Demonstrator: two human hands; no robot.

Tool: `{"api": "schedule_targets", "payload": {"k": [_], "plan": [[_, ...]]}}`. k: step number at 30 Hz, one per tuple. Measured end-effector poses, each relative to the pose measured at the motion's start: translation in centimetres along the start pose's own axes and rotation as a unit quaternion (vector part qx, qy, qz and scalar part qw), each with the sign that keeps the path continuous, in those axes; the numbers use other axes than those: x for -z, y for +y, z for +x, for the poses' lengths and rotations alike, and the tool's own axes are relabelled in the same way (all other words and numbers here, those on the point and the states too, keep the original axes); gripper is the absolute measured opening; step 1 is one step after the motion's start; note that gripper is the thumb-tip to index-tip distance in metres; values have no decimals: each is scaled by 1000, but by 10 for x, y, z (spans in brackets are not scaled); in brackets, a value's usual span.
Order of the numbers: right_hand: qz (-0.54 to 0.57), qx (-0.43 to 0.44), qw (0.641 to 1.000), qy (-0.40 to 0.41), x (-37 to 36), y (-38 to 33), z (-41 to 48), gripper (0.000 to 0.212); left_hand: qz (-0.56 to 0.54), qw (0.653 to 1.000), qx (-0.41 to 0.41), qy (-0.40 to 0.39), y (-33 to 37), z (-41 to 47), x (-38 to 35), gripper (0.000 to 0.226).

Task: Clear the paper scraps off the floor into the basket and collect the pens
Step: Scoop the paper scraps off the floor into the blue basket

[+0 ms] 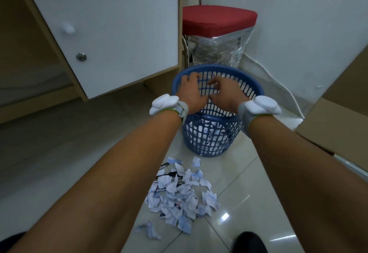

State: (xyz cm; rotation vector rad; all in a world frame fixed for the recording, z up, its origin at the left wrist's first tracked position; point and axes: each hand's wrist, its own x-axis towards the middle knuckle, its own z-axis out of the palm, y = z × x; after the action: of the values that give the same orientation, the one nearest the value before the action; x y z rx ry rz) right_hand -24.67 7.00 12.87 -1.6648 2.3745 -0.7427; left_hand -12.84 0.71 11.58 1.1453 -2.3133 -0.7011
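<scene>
A blue perforated basket (211, 143) stands on the tiled floor with paper scraps showing through its wall. Both hands hover over its mouth: my left hand (192, 91) with fingers spread downward, my right hand (225, 93) beside it with fingers loosely curled. I see nothing held in either hand. A pile of torn white-and-blue paper scraps (183, 195) lies on the floor in front of the basket. Dark pens (169, 174) lie partly buried at the pile's far left side. One crumpled scrap (150, 231) sits apart, nearer to me.
A wooden cabinet with a white door (107, 31) stands at the left. A red-cushioned chair (219, 22) with plastic-wrapped legs is behind the basket. A cardboard box (342, 113) is at the right. A dark shoe (249, 242) shows at the bottom edge.
</scene>
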Motion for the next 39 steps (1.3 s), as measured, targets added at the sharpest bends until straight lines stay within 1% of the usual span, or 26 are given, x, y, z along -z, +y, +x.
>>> {"api": "schedule_targets", "payload": {"k": [4,9,13,20,23,26,28,30,35,39], "plan": [[18,30,999,1,-3,-25,9,45,-2,999,6,39,-7,-4,18,65],[42,58,997,8,-10,-52,13,41,-1,998,19,65,-22,-13,45,63],[58,75,995,11,-21,-75,15,38,4,996,45,81,-35,-23,61,60],[33,142,989,15,-55,-113,10,39,7,990,108,92,-69,-43,78,62],[26,148,989,5,-68,-118,5,40,10,988,126,86,-79,-50,75,63],[9,149,989,-23,-95,-122,-6,42,8,983,160,87,-100,-65,65,65],[-17,149,988,-49,-112,-122,-15,43,29,980,183,74,-113,-74,56,67],[-29,150,984,-88,-132,-120,-22,46,81,974,203,49,-128,-84,45,69],[-62,140,974,-164,-178,-105,-35,48,190,958,213,-15,-162,-107,16,68],[-77,120,968,-207,-215,-90,-39,52,223,944,233,-68,-187,-124,-7,76]]}}
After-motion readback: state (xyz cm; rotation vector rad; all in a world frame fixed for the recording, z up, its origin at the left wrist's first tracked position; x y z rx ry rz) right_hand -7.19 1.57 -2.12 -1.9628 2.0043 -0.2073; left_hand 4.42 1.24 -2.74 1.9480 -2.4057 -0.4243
